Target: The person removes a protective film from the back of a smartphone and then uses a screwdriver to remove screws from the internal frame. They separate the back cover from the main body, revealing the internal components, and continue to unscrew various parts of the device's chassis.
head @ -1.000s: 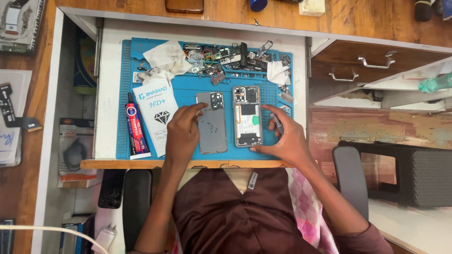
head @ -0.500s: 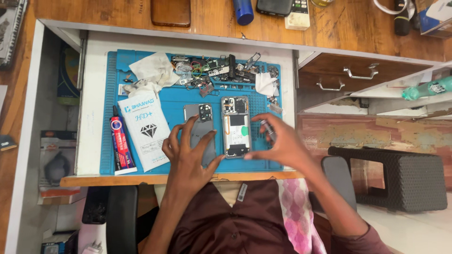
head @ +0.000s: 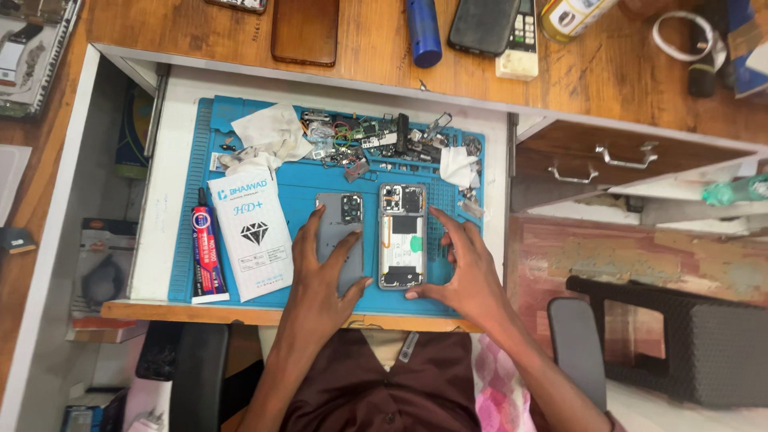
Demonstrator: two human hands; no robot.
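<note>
Flat, left hand (head: 324,268) presses grey back cover (head: 340,240) — right hand (head: 468,272) steadies opened phone (head: 402,236).

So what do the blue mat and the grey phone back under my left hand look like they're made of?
Mat: probably silicone or rubber, matte blue with moulded ridges and compartments. Grey back cover: smooth with a soft sheen, likely plastic, possibly glass; the look leaves it open.

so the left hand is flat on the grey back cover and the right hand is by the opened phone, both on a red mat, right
Not quite: the mat is blue, not red, as the head view shows. The rest holds: the left hand lies on the grey back cover, and the right hand is at the opened phone beside it.
</note>
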